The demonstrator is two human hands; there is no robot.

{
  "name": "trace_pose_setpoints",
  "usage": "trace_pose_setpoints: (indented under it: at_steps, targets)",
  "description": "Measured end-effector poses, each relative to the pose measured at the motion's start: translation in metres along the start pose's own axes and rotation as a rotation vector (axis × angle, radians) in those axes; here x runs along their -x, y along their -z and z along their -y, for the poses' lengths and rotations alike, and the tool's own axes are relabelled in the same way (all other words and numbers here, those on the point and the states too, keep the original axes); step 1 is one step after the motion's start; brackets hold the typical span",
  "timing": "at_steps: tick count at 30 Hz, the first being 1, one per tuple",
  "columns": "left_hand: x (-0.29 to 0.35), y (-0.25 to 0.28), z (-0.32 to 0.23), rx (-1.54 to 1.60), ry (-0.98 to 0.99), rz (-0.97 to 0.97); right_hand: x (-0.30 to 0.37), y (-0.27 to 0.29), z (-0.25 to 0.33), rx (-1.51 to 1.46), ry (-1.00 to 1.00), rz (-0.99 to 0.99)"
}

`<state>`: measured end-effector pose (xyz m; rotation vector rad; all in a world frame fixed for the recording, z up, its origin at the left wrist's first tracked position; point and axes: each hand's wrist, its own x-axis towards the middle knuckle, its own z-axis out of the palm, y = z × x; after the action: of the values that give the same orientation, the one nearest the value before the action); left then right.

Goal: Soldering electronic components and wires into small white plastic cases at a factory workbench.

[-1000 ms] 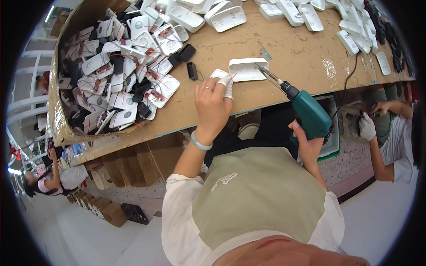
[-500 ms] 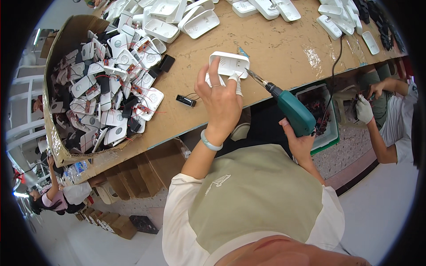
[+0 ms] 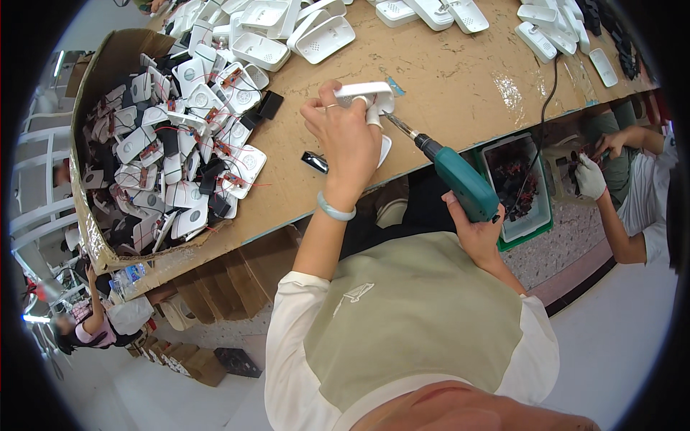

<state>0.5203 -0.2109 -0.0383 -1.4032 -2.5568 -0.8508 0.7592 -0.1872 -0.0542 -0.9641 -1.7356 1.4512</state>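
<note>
My left hand (image 3: 348, 144) is closed on a white plastic housing (image 3: 368, 89), tilted up on its side over the table. White wrapping covers one of its fingertips. My right hand (image 3: 474, 233) grips a teal electric screwdriver (image 3: 463, 179) from below. Its bit points up and left to the housing's right end; whether it touches is too small to tell. Beside my left wrist lies a flat white plastic part (image 3: 385, 151), partly hidden by the hand. A small black part (image 3: 315, 161) rests on the table just left of that wrist.
A cardboard box (image 3: 90, 172) at left is heaped with white covers and wired boards. More white housings (image 3: 327, 39) are piled at the far side. A cable (image 3: 550, 100) runs across the right of the table. A bin (image 3: 535, 223) stands below, near a co-worker's gloved hand (image 3: 591, 178).
My left hand has tipped the housing, so its open inside has turned from view. The screwdriver has shifted a little left. The small black part has moved slightly right and turned.
</note>
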Motion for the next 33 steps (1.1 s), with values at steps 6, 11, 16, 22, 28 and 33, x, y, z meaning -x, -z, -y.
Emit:
trace_pose_setpoints:
  at_steps: [6, 11, 16, 22, 28, 33]
  targets:
    - [0.007, -0.01, 0.023, 0.071, -0.05, -0.127, 0.0, 0.001, 0.002, -0.061, 0.025, -0.069]
    - [-0.004, -0.001, 0.025, 0.008, -0.101, -0.071, -0.009, 0.003, 0.003, -0.058, -0.013, -0.051]
    - [-0.011, -0.005, 0.021, -0.025, 0.006, 0.012, -0.025, -0.009, -0.002, 0.019, 0.053, -0.034]
    - [-0.009, -0.012, 0.018, -0.051, 0.02, -0.01, -0.043, -0.019, 0.004, 0.197, 0.158, -0.019]
    - [-0.008, -0.01, 0.02, 0.001, 0.025, -0.015, -0.048, -0.021, 0.002, 0.228, 0.176, -0.024]
    - [-0.01, -0.01, 0.019, -0.03, 0.029, -0.005, -0.049, -0.021, -0.001, 0.229, 0.168, -0.013]
